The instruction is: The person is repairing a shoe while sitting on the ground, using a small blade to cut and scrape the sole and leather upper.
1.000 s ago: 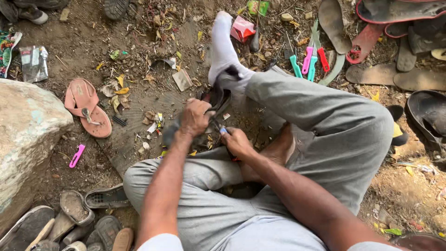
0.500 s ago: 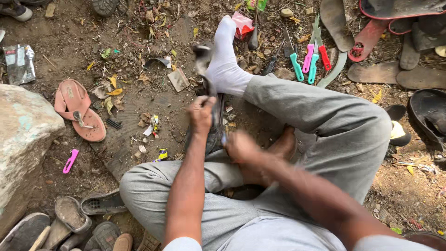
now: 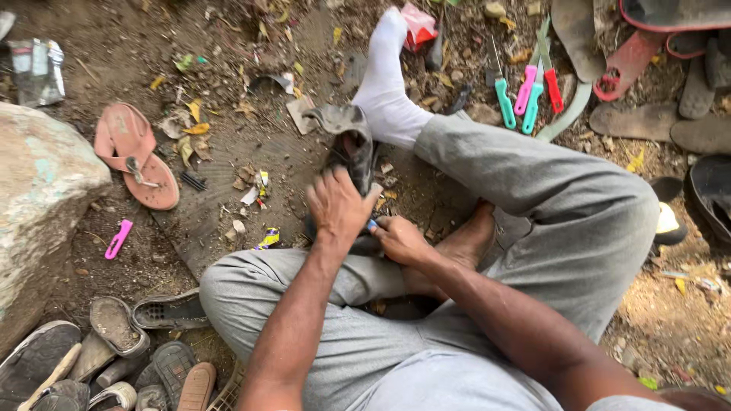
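Red packet lies by the socked foot; silver wrapper at top left. Left hand clamps the worn dark shoe on the ground between the legs. Right hand grips a small blue-tipped tool against it. Rock crowds the left edge.

Left hand grips a worn dark shoe on the dirt ground; right hand pinches a small tool beside it.
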